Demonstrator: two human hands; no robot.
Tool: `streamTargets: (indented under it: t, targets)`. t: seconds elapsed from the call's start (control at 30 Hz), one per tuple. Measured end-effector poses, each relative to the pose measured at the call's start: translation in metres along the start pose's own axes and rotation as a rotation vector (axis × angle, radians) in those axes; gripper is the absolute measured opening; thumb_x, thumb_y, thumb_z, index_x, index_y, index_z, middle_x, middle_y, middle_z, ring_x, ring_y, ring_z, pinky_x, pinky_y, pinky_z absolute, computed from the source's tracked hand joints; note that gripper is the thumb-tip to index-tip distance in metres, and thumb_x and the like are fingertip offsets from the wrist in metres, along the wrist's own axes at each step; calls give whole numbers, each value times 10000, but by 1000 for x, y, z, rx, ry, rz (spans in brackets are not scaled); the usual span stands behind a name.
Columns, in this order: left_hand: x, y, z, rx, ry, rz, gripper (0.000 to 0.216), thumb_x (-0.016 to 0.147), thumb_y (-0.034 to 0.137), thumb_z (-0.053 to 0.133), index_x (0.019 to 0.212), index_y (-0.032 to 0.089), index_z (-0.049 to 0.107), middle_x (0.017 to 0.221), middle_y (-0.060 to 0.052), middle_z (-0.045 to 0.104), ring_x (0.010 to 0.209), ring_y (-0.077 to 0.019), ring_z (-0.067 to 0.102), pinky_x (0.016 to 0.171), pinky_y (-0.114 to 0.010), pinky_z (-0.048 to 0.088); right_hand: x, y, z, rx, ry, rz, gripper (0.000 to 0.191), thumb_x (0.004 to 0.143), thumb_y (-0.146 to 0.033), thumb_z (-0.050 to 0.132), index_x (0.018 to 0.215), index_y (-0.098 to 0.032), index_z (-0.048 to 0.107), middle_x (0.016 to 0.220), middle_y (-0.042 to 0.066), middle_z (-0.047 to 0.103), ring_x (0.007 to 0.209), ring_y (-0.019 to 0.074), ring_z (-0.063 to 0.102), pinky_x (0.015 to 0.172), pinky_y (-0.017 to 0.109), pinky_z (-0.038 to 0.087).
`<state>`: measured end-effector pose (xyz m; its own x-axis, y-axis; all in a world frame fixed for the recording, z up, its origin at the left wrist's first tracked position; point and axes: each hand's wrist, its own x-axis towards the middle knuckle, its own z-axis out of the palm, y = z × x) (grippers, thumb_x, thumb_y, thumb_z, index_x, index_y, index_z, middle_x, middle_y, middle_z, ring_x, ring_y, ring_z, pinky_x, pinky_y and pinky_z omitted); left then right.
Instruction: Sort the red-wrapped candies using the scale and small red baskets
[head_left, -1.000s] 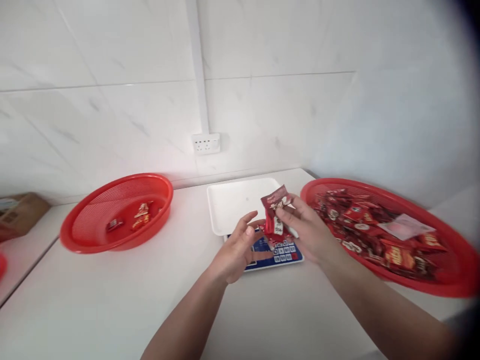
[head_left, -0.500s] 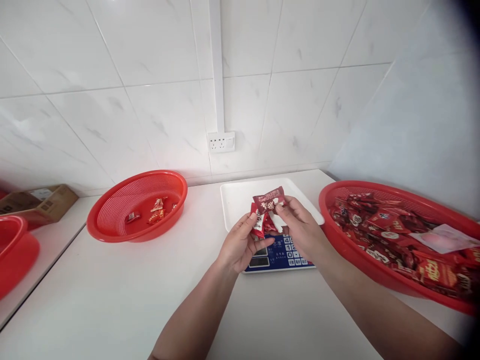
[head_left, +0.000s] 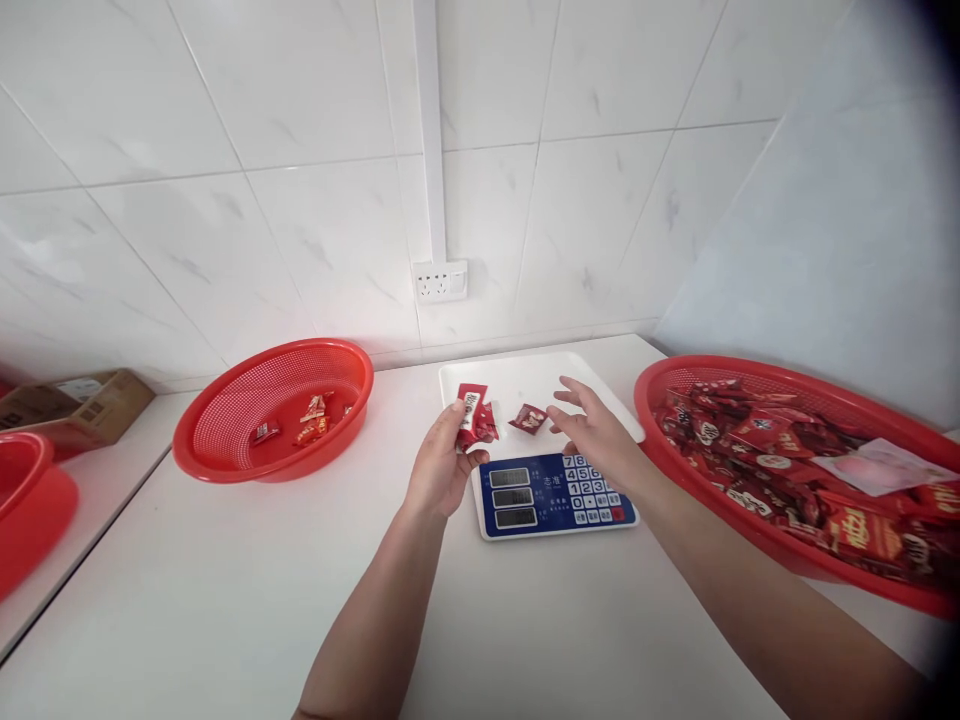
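Note:
My left hand [head_left: 439, 465] grips a small bunch of red snack packets [head_left: 472, 415] at the left edge of the white scale tray [head_left: 517, 375]. One dark red packet [head_left: 529, 418] lies on that tray. Just right of it my right hand [head_left: 596, 435] hovers with fingers spread and nothing in it. The scale's blue keypad panel [head_left: 555, 492] sits below the tray, between my two hands.
A large red basket [head_left: 795, 460] full of red packets stands at the right. A round red basket [head_left: 274, 410] with a few packets is at the left. Another red basket [head_left: 30, 500] and a cardboard box [head_left: 75, 395] are at the far left. A wall socket [head_left: 440, 281] is behind the scale.
My right hand has let go of the dark red packet, which now lies on the scale tray. My left hand took the remaining packets and moved left.

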<state>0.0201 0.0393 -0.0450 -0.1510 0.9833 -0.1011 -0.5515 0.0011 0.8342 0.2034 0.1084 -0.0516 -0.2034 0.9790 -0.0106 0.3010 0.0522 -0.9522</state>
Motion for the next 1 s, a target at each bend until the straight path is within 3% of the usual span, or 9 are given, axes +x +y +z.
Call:
streamTargets:
  t: [0.07, 0.13, 0.23, 0.3, 0.4, 0.53, 0.63, 0.8, 1.0]
  targets:
    - [-4, -3, 0, 245, -135, 41, 296, 792, 466, 597, 814, 172, 618, 680, 7, 575, 584, -90, 529, 502, -187, 415, -8, -3, -1, 19, -83, -63, 584, 800, -529, 537, 1306, -256, 443, 1190, 95, 563, 775, 165, 585, 487, 248, 473]
    - [-8, -7, 2, 522, -278, 90, 279, 791, 450, 602, 761, 173, 612, 651, 12, 556, 571, -92, 506, 526, -201, 402, -18, -6, -2, 62, -241, -90, 481, 799, -547, 534, 1157, -229, 569, 876, 44, 632, 633, 137, 546, 446, 236, 424]
    - [-13, -12, 5, 825, -383, 164, 290, 808, 455, 570, 738, 179, 618, 696, -7, 570, 628, -118, 510, 569, -226, 396, -29, -9, -3, 10, -380, -118, 317, 767, -513, 601, 850, -209, 642, 575, -42, 507, 485, 90, 435, 418, 213, 347]
    - [-14, -14, 7, 921, -385, 191, 311, 828, 474, 531, 766, 184, 626, 730, -16, 581, 668, -133, 515, 598, -238, 400, -31, -8, -5, -15, -383, -118, 294, 755, -492, 626, 748, -198, 617, 532, -59, 458, 469, 78, 404, 424, 205, 326]
    - [-11, -13, 4, 938, -299, 245, 321, 858, 475, 483, 862, 188, 626, 816, -32, 608, 741, -149, 541, 671, -260, 424, -26, -2, -12, 51, -242, -74, 342, 746, -531, 617, 738, -190, 588, 507, -62, 454, 469, 78, 406, 433, 203, 326]
    - [-2, -9, -6, 858, -116, 363, 238, 858, 358, 519, 1025, 204, 588, 1049, -69, 594, 891, -167, 558, 777, -291, 441, -11, 9, -27, 114, 16, -55, 384, 715, -574, 617, 743, -193, 573, 555, -38, 504, 504, 94, 447, 441, 211, 349]
    - [1, -6, -11, 834, -24, 439, 246, 819, 239, 564, 1063, 230, 586, 1140, -67, 561, 1001, -182, 534, 840, -307, 430, -1, 18, -36, -74, 91, -63, 379, 761, -543, 569, 915, -199, 605, 732, 15, 608, 572, 127, 524, 480, 241, 402]
    - [-2, -5, -7, 652, -114, 286, 401, 797, 220, 598, 1191, 244, 530, 1018, -41, 602, 848, -142, 571, 793, -301, 461, -2, 28, -34, -587, 204, -178, 505, 800, -449, 539, 1241, -202, 520, 1107, 103, 596, 608, 154, 569, 634, 347, 484]
    - [-7, -12, 0, 574, -207, 266, 541, 768, 152, 615, 1271, 301, 482, 1121, -36, 578, 878, -139, 579, 807, -302, 481, -12, 20, -20, -586, 203, -309, 429, 857, -428, 473, 1232, -229, 533, 1128, 77, 580, 644, 147, 585, 644, 324, 500]
